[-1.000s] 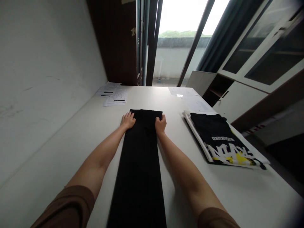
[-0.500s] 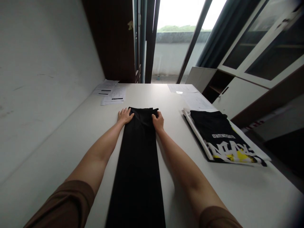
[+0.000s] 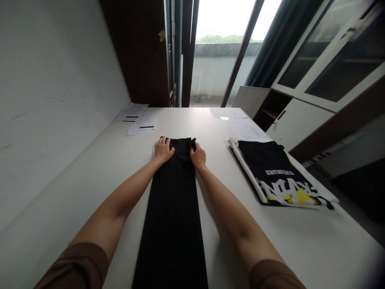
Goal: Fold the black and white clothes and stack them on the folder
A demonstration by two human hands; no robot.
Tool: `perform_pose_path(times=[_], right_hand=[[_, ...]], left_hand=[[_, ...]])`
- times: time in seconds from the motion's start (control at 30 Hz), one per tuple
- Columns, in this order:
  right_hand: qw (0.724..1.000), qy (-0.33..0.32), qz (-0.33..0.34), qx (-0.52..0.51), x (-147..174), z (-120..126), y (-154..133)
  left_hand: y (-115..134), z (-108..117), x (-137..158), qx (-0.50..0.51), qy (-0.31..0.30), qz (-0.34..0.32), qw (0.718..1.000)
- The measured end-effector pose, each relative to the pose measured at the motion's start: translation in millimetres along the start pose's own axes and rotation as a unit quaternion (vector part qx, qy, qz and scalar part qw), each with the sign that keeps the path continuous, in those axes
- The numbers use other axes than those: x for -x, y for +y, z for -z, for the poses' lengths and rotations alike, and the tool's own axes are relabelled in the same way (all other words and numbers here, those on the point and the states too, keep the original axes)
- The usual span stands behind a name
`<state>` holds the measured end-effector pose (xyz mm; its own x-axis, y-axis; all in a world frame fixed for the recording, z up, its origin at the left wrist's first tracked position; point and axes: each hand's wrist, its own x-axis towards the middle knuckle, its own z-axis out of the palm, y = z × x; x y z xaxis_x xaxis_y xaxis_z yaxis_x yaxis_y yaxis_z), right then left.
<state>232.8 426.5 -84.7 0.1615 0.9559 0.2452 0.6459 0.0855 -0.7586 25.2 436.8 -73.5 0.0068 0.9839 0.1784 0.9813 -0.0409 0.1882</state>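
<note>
A pair of black trousers (image 3: 172, 216), folded lengthwise into a long strip, runs from the far waist end down past the bottom of the view. On its far left corner lies my left hand (image 3: 163, 151), fingers spread and palm down on the cloth. At the far right corner my right hand (image 3: 198, 156) is closed around the edge, thumb on top and fingers partly hidden behind the fabric. A small fold of cloth sticks up just beyond that hand. The waist end looks slightly wrinkled between my hands, while the legs lie smooth.
Folded shirts (image 3: 282, 176), black and white with yellow print, lie stacked to the right on the white table (image 3: 99, 176). Papers (image 3: 142, 122) rest at the back left, and more sheets (image 3: 245, 127) at the back right. A wall (image 3: 54, 104) borders the left side.
My left hand has slid a little inward, further onto the trousers' corner. My right hand keeps its grip on the right edge. The view has shifted slightly.
</note>
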Motion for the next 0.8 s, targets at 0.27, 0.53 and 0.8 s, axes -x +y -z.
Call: perform_pose_path(times=[0.27,0.53,0.8], right_hand=[[0.999,-0.018,-0.009,-0.032,-5,-3,-13],[0.997,-0.022,-0.025,-0.072,-13,-4,-10],[0.995,-0.02,-0.019,-0.098,-15,-13,-8]], left_hand=[[39,-15,49,0.002,-0.088,-0.179,0.98],[40,-3,70,0.016,-0.075,-0.198,0.977],[34,3,100,0.029,-0.081,-0.223,0.971]])
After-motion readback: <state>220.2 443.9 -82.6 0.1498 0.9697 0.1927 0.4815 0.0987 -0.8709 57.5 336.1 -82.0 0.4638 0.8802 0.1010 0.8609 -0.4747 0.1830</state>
